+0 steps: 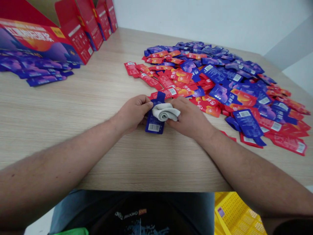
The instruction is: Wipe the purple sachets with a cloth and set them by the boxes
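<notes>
My left hand grips a blue pouch by its left edge, with the thumb on top. The pouch has its barcode side up and its narrow end points away from me. My right hand is closed on a rolled pale cloth, which lies against the middle of the pouch and covers part of it. Just beyond my hands is a red pouch at the near edge of a large heap. The fingers under the pouch are mostly hidden.
A heap of red and blue pouches spreads over the table at the right. Several blue pouches lie at the left before an open red box, with more boxes behind. Below the table's front edge is a yellow basket.
</notes>
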`<state>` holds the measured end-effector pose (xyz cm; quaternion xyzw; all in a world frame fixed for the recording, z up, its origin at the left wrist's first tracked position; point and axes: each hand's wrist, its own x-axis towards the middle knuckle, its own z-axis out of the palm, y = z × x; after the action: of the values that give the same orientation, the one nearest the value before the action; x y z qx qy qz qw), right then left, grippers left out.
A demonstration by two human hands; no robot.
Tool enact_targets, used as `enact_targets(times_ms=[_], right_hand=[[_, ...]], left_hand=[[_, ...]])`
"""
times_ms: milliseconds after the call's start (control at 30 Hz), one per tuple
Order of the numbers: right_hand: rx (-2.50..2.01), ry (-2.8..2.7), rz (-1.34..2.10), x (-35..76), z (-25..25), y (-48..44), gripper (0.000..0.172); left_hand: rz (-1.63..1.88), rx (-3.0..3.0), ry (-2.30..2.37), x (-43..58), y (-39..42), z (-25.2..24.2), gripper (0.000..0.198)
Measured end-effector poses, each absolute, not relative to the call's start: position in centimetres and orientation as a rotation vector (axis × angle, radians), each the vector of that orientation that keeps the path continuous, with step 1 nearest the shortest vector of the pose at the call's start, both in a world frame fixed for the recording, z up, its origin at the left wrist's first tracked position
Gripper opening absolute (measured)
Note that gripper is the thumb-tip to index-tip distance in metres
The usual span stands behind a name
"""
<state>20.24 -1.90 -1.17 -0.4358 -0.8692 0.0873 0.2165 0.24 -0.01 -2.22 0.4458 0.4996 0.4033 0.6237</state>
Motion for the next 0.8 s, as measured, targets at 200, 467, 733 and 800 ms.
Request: enact_targets(times_ms=[200, 467, 733, 800], right_hand=[[-1.095, -2.624, 0.357, 19.74, -0.95, -2.41, 0.026], [-1.066, -2.673, 0.346, 19.76, -1.16, -2.35, 0.025], [-1.124, -2.608, 0.331, 19.72, -1.16, -2.23, 0.024], [-1.098, -2.659, 0.359, 19.66, -1.10, -2.30, 0.025]], left_hand=[[0.971, 1.142, 1.168, 0.06, 0.10, -2.59, 0.016], [0.983, 1.255, 1.244, -0.07, 0.25, -2.67, 0.016], [0.980, 1.278, 1.260, -0.10, 0.27, -2.68, 0.017], [0.988, 1.270, 1.258, -0.11, 0.29, -2.65, 0.016]])
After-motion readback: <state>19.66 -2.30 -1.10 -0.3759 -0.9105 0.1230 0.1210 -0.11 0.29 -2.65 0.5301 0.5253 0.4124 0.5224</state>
